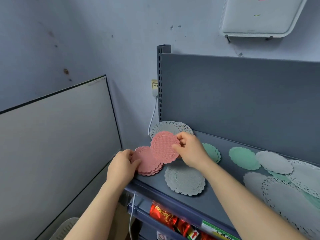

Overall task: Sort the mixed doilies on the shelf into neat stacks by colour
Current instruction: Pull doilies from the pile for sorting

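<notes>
On shelf [224, 149], one pink stack [147, 161] (leftmost).

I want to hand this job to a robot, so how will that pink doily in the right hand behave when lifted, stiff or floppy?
Probably stiff: the pink doily, pinched only at one edge by the right hand, is flat with no droop. It looks thin, so likely light. Its gridded texture should resist slipping off the pink stack the left hand holds.
</notes>
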`<state>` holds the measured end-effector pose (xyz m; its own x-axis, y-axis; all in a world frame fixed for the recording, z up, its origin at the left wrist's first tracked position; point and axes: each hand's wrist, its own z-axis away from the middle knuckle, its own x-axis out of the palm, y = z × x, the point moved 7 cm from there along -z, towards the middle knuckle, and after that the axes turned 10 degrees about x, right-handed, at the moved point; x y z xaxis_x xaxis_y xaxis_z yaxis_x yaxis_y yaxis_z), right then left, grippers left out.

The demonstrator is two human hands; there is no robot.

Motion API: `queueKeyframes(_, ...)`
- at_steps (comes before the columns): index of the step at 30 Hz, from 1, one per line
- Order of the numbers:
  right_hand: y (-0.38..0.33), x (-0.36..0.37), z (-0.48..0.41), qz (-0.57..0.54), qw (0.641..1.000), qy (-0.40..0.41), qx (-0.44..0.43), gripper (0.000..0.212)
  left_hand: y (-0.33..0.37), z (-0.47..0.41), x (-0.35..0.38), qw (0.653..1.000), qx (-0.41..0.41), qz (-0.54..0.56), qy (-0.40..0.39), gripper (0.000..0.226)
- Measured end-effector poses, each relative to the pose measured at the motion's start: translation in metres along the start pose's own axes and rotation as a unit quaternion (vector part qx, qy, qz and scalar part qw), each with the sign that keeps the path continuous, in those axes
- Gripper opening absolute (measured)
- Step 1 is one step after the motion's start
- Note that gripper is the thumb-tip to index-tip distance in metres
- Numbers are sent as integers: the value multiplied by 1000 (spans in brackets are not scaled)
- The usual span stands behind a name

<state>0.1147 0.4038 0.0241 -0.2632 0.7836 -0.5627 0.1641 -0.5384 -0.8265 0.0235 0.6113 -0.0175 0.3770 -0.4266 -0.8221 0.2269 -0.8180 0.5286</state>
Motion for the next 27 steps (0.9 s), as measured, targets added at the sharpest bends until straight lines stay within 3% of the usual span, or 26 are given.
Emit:
queueKeyframes(5,-2,33,-10,22,998,-41,38,15,2,-6,4,999,30,0,-36,24)
queueKeyframes(7,-1,44,-14,48,996,-52,48,21,0,-7,4,999,27,22,-37,33)
queueKeyframes(14,-6,71,-20,251,967,-55,2,34,2,-3,3,998,50,17,-45,28)
queueKeyframes(19,-14,66,-14,333,942,-2,-39,39,2,-2,2,998,57,-7,-31,31)
queueKeyframes(22,-14,49,-3,329,942,37,-55,35,10,-2,-3,995,82,-62,1,32)
queueKeyframes(27,3,-8,24,308,946,90,-33,30,69,1,-1,978,192,-70,49,23)
